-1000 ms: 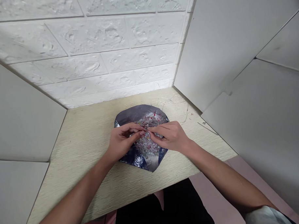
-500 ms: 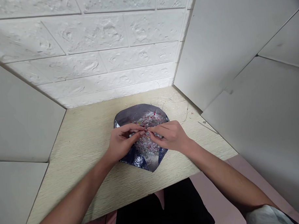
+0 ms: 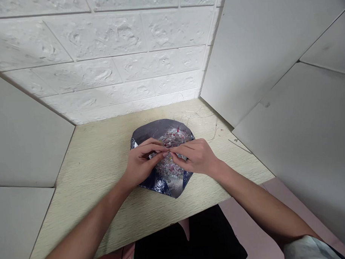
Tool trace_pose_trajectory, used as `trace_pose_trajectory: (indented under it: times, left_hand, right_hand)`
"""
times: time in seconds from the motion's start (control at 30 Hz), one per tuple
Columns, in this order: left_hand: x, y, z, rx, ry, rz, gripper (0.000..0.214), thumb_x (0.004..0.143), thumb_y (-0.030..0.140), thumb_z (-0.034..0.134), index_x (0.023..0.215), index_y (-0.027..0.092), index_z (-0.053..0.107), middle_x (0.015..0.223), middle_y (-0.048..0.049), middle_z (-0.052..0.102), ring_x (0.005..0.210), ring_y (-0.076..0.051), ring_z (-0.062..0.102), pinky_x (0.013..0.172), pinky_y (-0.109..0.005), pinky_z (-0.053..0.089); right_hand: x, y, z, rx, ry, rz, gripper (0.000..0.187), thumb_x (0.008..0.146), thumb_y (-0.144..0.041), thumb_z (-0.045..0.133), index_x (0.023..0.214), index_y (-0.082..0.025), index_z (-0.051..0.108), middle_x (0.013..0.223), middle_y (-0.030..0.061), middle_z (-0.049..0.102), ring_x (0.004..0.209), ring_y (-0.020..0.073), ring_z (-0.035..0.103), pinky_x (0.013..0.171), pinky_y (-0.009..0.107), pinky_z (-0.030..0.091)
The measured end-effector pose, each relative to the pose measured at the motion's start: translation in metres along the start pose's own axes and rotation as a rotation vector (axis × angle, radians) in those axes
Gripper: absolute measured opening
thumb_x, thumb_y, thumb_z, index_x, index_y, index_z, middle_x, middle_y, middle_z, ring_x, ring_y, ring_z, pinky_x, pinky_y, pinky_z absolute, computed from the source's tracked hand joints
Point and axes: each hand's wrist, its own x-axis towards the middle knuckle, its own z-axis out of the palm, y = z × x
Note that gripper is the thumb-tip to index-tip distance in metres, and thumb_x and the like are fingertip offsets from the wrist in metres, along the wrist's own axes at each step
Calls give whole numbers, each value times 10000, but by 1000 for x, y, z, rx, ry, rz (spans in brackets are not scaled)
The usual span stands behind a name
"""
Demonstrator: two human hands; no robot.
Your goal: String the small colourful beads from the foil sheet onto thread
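A grey and dark-blue shiny sheet or opened bag (image 3: 152, 129) lies on the table, bearing a heap of small beads (image 3: 170, 171) in clear, white, pink and red. Over that heap, my left hand (image 3: 139, 162) comes in from the left with thumb and index finger pinched. My right hand (image 3: 200, 155) meets it from the right, its thumb and fingertips also pinched. The fingertips of both hands touch or nearly touch. Whatever sits between them is too small and too covered to name.
The pale wood-grain table (image 3: 100, 158) has a white brick-patterned wall (image 3: 132, 36) behind it and white panels (image 3: 22, 131) at both sides. Fine clear threads (image 3: 202, 115) lie at the back right. A thin grey strip (image 3: 239, 146) rests near the right edge.
My left fingers have shifted slightly, and the fingertips of both hands now sit closer together. The bead sheet stays in place, with the view tilted a little.
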Motion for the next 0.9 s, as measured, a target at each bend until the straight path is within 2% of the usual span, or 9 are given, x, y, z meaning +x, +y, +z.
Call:
trace_pose_trajectory:
  times: [0.2,0.63,0.77,0.9]
  left_hand:
    - [0,0,0,-27,3,-28,46,756,188,737,800,199,745,804,-41,690,743,-145,641,670,-261,514]
    - [-2,-2,1,-75,37,-101,84,721,227,762,730,172,699,768,-40,701,724,-157,645,668,-277,524]
    - [-1,-1,0,-49,-13,-68,80,765,222,728,734,171,675,762,-35,683,732,-153,627,681,-275,500]
    - [-1,1,-1,33,-89,-51,95,812,245,683,749,176,664,740,-29,644,711,-146,582,668,-274,464]
  right_hand:
    - [0,0,0,27,-12,-6,150,882,-206,548,838,-171,688,613,-59,695,477,63,593,442,206,410]
    - [0,1,-2,45,-99,12,209,948,-232,474,901,-165,666,627,-48,684,495,71,586,451,220,399]
    - [0,1,-3,91,-117,28,210,952,-233,463,901,-158,652,661,-35,688,527,76,596,467,222,395]
    - [2,2,-5,165,-187,65,240,971,-259,414,912,-160,625,689,-18,677,557,83,585,499,227,394]
